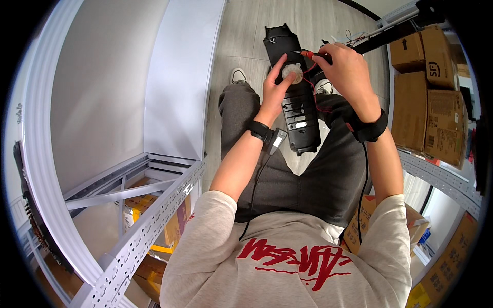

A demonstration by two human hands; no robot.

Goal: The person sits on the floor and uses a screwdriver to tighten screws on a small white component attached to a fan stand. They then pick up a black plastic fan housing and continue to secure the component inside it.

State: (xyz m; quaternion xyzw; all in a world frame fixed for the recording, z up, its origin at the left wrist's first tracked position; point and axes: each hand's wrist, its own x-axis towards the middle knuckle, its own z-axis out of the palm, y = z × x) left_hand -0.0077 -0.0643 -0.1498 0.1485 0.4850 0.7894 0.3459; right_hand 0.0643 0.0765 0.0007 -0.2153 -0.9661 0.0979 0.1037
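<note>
A long black plastic panel [302, 115] with slots and cutouts stretches between my knees. On its middle sits a round, pale translucent piece [291, 72]. My left hand [275, 87] grips this piece, thumb laid over it and index finger reaching along the panel's left side. My right hand [343, 66] is closed around a slim red-and-black tool [307, 53] with a thin pointed tip, held just above the panel to the right of my left fingers. A thin red wire [314, 92] loops beside the round piece and down the panel's right edge. Both wrists wear black bands.
To the left stand a white panel [179, 66] and a perforated metal rack frame [149, 226] with packages inside. Stacked cardboard boxes [429, 97] fill a shelf at the right. Cables and a dark bar [385, 36] lie beyond my right hand. My shoes [238, 76] flank the panel.
</note>
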